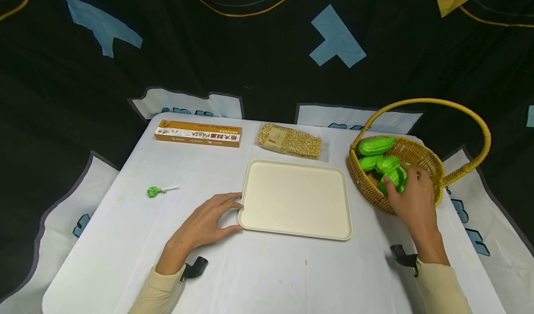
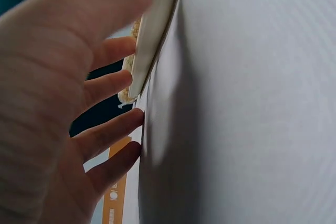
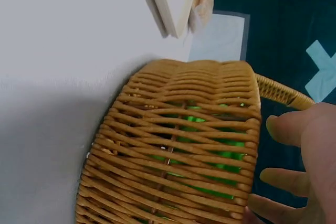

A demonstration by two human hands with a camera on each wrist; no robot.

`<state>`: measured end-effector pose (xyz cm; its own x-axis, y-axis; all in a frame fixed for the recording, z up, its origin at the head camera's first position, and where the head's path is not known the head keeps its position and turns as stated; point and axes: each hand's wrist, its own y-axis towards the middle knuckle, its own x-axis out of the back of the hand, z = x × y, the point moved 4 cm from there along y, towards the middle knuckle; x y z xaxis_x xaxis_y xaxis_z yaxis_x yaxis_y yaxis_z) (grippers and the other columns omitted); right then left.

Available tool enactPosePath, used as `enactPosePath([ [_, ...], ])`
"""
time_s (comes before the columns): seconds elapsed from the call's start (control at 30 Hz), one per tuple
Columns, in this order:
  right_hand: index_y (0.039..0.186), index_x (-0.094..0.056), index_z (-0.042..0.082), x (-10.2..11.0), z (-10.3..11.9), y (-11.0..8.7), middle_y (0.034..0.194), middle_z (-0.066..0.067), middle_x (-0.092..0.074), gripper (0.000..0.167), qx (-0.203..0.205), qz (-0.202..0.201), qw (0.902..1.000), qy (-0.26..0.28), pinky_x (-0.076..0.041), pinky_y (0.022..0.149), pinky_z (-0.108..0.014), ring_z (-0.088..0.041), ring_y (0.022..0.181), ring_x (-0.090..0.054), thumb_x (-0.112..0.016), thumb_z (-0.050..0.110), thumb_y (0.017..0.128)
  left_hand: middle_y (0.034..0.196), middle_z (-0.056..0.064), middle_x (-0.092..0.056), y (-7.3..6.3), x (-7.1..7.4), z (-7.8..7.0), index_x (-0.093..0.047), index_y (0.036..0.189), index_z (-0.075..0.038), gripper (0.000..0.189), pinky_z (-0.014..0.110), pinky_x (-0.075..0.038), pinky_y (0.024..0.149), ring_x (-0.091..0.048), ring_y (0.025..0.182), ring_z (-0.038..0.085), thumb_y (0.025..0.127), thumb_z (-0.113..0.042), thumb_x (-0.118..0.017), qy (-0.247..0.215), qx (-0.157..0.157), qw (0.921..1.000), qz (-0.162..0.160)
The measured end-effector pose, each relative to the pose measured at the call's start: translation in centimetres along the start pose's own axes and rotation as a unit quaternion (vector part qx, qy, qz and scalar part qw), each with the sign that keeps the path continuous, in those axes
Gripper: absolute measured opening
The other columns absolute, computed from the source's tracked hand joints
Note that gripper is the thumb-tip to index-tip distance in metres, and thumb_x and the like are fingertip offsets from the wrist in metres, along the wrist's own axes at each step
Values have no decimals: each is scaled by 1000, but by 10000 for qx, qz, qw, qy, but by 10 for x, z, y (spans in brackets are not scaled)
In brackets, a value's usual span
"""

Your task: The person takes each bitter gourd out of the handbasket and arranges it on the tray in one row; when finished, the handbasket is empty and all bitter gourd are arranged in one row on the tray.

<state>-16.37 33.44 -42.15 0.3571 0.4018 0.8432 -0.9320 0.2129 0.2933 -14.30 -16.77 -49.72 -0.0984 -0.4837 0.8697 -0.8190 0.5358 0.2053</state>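
My left hand (image 1: pixel 204 223) is at the left edge of a cream rectangular tray (image 1: pixel 296 198), its fingers spread and fingertips at the rim. In the left wrist view the thumb overlaps the tray's side (image 2: pixel 157 30). On the right, my right hand (image 1: pixel 415 196) reaches over the near rim of a wicker basket (image 1: pixel 421 156) with a tall handle. Its thumb and fingers are spread above shiny green vegetable-shaped pieces (image 1: pixel 388 164); a longer green piece (image 1: pixel 376 145) lies behind. In the right wrist view, nothing shows between thumb and fingers; whether they touch a piece is unclear.
A brown pasta box (image 1: pixel 198 133) lies at the back left. Behind the tray is a clear bag of yellow grains (image 1: pixel 289 141). A green-wrapped lollipop (image 1: pixel 155 191) lies at the left on the white-covered table (image 1: pixel 267 272). The basket handle (image 1: pixel 486 138) arches over the right side.
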Motion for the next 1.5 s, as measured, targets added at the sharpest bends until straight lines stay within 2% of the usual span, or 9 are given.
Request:
enactPosePath([
  [0.2,153,-47,-13,-3,-8,6,149,-44,-41,67,-407,191,9990,-83,-40,108,-82,-66,136,-43,-71,26,104,158,2,-58,1,-3,1,-76,126,-19,47,48,-46,121,-55,145,26,89,-44,-90,-69,-88,9999,-86],
  [0.37,151,-47,-14,-4,-11,8,150,-44,-40,69,-558,236,9981,-89,-41,108,-82,-67,135,-44,-72,29,102,157,2,-59,3,-5,1,-76,123,-18,45,48,-46,121,-55,144,27,88,-43,-90,-99,-178,9997,-157],
  [0.47,151,-46,-15,-5,-12,10,151,-44,-39,72,-628,307,9975,-41,-40,109,-82,-66,135,-43,-72,31,101,156,4,-60,3,-4,0,-76,122,-18,44,52,-43,124,-55,144,28,88,-41,-90,-109,-203,9996,-173],
  [0.6,155,-41,-15,-6,-15,13,152,-44,-35,80,-731,508,9960,24,-40,110,-81,-65,137,-41,-72,35,101,155,4,-61,2,-4,-1,-76,122,-17,42,57,-36,128,-55,145,29,90,-40,-90,-119,-196,9996,-173],
  [0.8,162,-29,-12,-8,-20,19,156,-43,-30,93,-970,809,9920,47,-37,112,-80,-63,140,-36,-71,43,101,156,3,-60,2,-4,-1,-76,123,-17,42,56,-34,129,-54,146,28,90,-40,-89,-180,-152,9996,-128],
  [1.3,165,-25,-8,-12,-19,22,164,-38,-19,93,-1129,715,9896,530,-35,117,-77,-60,144,-34,-77,26,96,157,1,-59,2,-4,0,-76,123,-17,41,54,-34,129,-54,146,25,91,-40,-89,-206,-116,9997,-95],
  [1.5,165,-25,-8,-10,-18,21,164,-39,-20,94,-1045,629,9905,636,-37,115,-77,-60,141,-36,-78,21,93,157,2,-59,1,-4,0,-76,123,-16,42,53,-35,129,-53,146,26,91,-40,-89,-209,-115,9997,-91],
])
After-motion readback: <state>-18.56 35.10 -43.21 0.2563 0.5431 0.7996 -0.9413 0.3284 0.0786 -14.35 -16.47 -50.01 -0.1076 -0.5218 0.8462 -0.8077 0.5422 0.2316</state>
